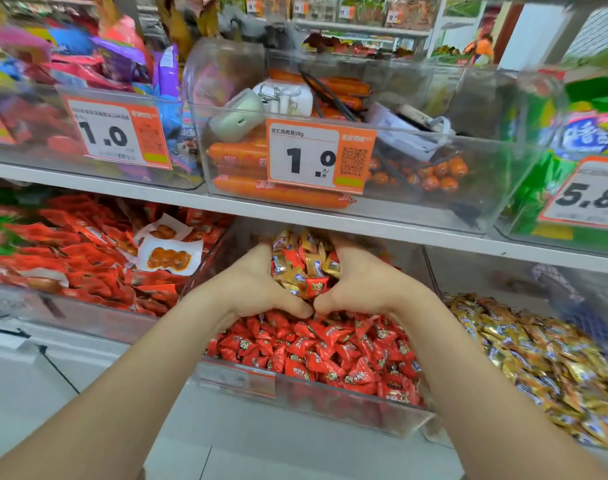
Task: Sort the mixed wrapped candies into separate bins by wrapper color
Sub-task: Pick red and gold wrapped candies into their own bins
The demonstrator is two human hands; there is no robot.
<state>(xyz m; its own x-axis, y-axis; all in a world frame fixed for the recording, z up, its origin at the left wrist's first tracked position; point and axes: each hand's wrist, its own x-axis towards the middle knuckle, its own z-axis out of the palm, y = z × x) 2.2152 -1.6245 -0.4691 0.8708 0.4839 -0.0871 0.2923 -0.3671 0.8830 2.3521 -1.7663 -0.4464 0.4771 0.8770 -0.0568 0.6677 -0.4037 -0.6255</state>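
Head view: left hand [257, 285] and right hand [361, 282] cupped together, fingers curled round mixed heap [304, 268] of gold and red candies, thumbs touching at front. Heap held over back of red bin [347, 407], under shelf edge [330, 220]. Gold bin [538, 358] just beside, to right. Risks: loose pile overflows palms, gold pieces drop among red candies [330, 351]; thumbs part, sweets leak through; knuckles catch shelf edge on lift-out.

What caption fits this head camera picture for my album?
Left hand and right hand cup a heap of gold and red candies over the red candy bin.
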